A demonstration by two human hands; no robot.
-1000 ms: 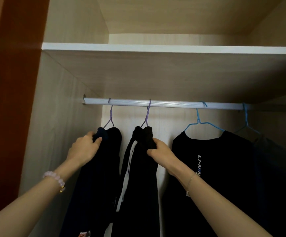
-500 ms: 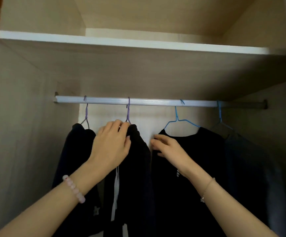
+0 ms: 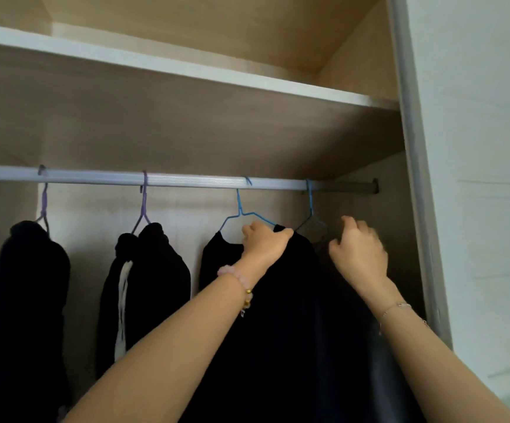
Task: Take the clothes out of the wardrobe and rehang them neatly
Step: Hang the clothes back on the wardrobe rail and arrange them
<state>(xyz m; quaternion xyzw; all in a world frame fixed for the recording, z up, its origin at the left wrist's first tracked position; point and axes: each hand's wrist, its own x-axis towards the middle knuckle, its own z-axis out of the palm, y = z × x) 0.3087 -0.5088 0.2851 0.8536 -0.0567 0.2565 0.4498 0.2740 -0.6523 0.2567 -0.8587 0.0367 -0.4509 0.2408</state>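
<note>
Several dark garments hang from a silver rail (image 3: 186,180) inside the wardrobe. My left hand (image 3: 264,241) grips the shoulder of a black top (image 3: 266,315) on a blue hanger (image 3: 240,213), third from the left. My right hand (image 3: 359,251) is raised at the dark garment (image 3: 354,315) on the rightmost blue hanger (image 3: 310,209), fingers loosely curled; whether it holds the cloth is hidden in shadow. Two more dark garments hang on purple hangers: one at far left (image 3: 25,285), one with a white stripe (image 3: 144,285).
A white-edged shelf (image 3: 186,68) runs above the rail. The wardrobe's right side panel and grey frame (image 3: 412,178) stand just right of my right hand. A pale wall (image 3: 485,209) fills the far right.
Both hands have moved right along the rail, from the two purple-hanger garments to the two on blue hangers. The view has swung right as well.
</note>
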